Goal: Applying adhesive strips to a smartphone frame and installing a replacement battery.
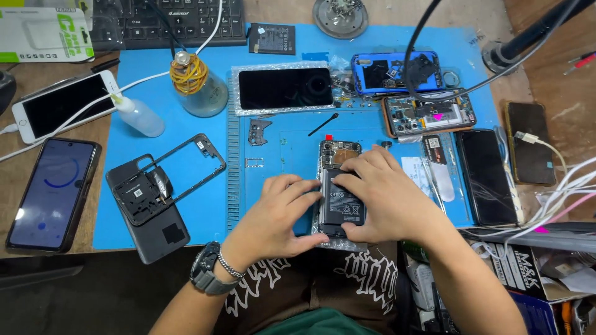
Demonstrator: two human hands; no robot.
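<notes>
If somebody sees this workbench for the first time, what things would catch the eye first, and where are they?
In the middle, the left hand and the right hand press on an opened phone with its black battery showing, on a blue work mat. To the left lies a loose dark phone frame; behind the hands a black screen panel rests on bubble wrap. At the far left, a phone with a lit blue display sits on the wooden table.
</notes>
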